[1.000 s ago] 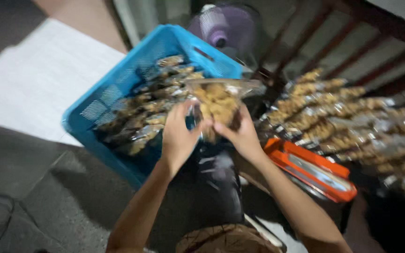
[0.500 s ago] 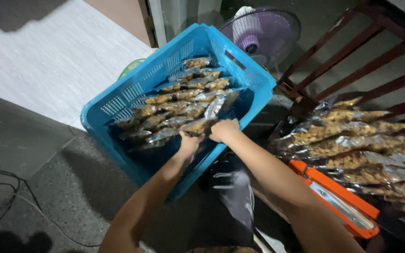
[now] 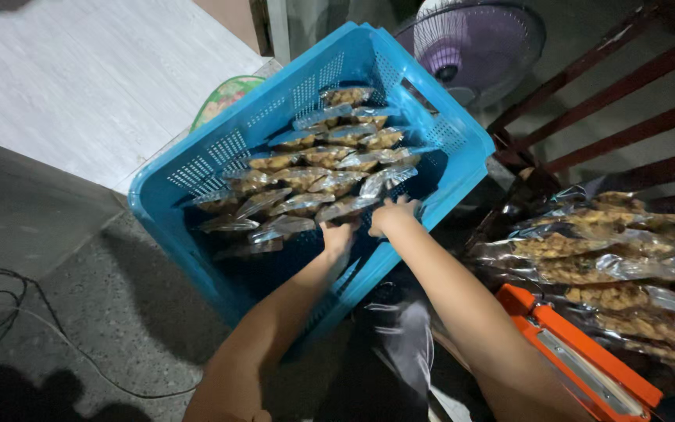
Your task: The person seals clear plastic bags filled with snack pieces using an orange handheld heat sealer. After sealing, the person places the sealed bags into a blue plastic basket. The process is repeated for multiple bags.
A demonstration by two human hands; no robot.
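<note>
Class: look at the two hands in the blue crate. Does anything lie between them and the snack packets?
Nothing visible does. Both the left hand and right hand already rest against the nearest packets inside the crate.

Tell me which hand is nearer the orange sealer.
Right. The right hand is inside the blue crate, on the side towards the orange sealer; the left hand lies farther away.

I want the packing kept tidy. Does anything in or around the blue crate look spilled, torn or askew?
Nothing stands out. The clear snack bags lie in overlapping rows inside the blue crate; both hands rest at the nearest row. No spill shows.
</note>
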